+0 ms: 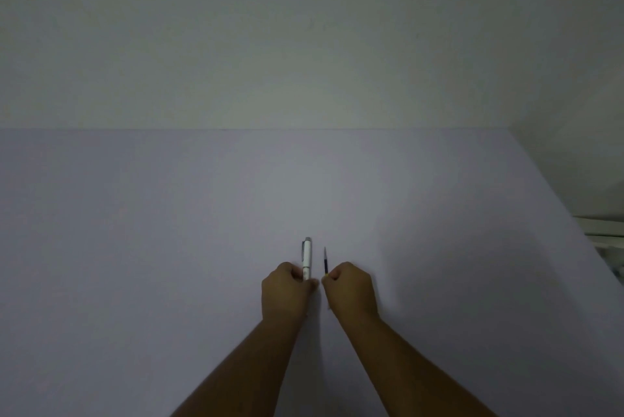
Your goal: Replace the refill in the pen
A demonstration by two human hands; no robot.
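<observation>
A white pen [306, 256] with a silver cap end and clip points away from me, its near end gripped in my left hand [286, 291]. Just to its right, my right hand [351, 290] pinches the near end of a thin dark refill [326, 261], whose pointed tip also aims away from me. Pen and refill run almost parallel, a small gap apart. Both hands hover low over the pale lilac table [169, 247]. The parts of the pen and refill inside my fists are hidden.
The table meets a plain wall [304, 45] at the back and another wall at the right. A white ledge or frame [604, 231] shows past the table's right edge.
</observation>
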